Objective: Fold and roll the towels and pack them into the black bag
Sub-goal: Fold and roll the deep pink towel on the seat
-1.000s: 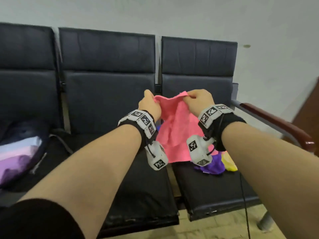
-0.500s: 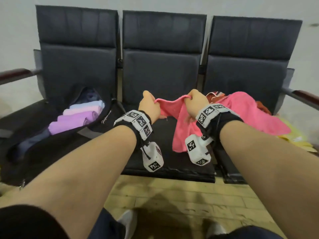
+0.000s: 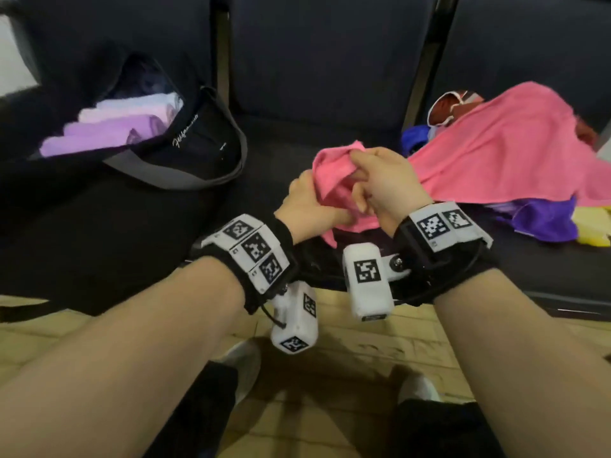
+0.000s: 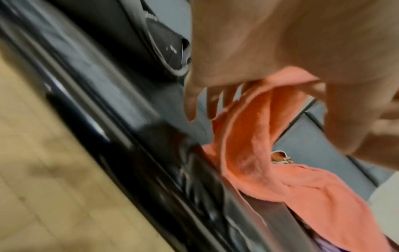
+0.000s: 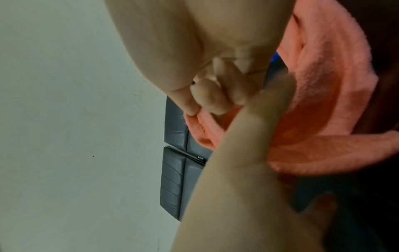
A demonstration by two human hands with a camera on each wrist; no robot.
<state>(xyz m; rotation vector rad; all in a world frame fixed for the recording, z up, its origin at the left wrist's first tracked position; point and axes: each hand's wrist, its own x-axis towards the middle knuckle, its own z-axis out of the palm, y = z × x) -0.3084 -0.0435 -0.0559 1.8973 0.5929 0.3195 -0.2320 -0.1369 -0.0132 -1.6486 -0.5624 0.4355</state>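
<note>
Both hands gripped one pink towel (image 3: 334, 180) over the middle seat (image 3: 264, 166); the left hand (image 3: 307, 206) clutched its near edge, and the right hand (image 3: 386, 183) pinched a bunched corner from above; the cloth trailed rightward onto the pile of towels (image 3: 496, 150) on the right-hand seat. To the left stood the black bag (image 3: 195, 150), open, with rolled lilac and white towels (image 3: 109, 127) lying side by side inside it; purple and yellow cloths (image 3: 562, 223) showed beneath the pink heap.
</note>
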